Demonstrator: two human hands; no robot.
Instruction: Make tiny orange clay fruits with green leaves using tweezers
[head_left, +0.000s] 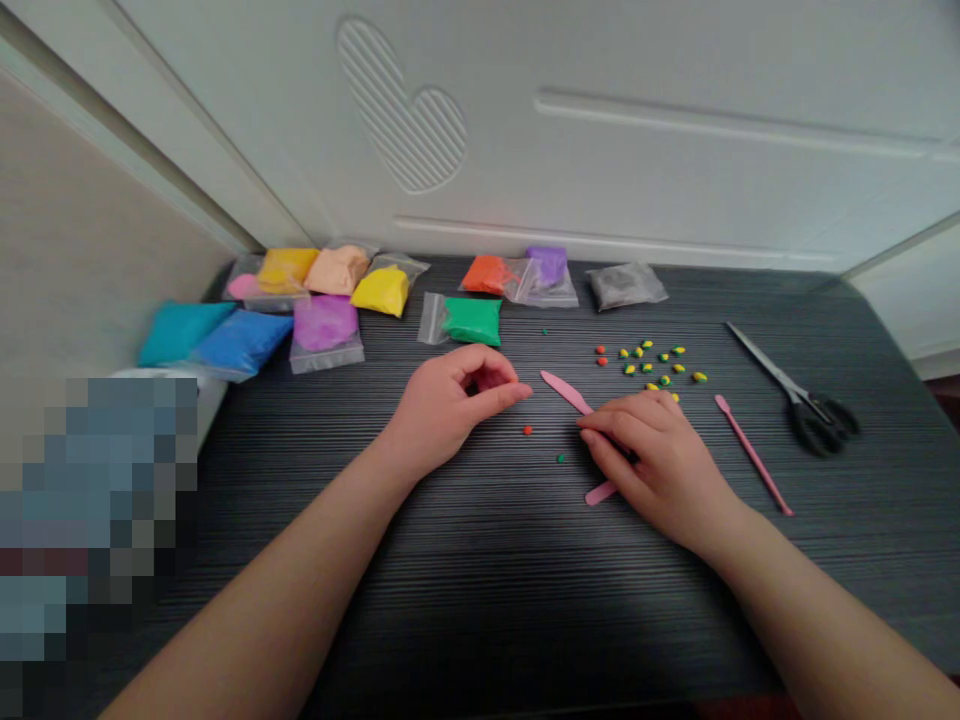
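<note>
My left hand [457, 405] is closed in a pinch above the table, thumb against fingertips; a hint of orange shows there, too small to name. My right hand [652, 455] is also pinched, palm down, and whatever its fingertips hold is hidden. Between the hands lie a small orange clay ball [527, 430] and a green clay bit [560, 458]. A pink plastic clay knife [564, 387] runs partly beneath my right fingers. Another pink tool end [600, 493] pokes out below that hand. Beyond it sit several small yellow-and-green clay pieces [646, 368] and two orange balls [601, 355].
Black-handled scissors [795, 390] and a thin pink tool [754, 455] lie to the right. Along the back are bags of coloured clay, among them green [472, 320], yellow [381, 290] and grey [626, 286]. A white panel [495, 200] rises behind the dark table [450, 600].
</note>
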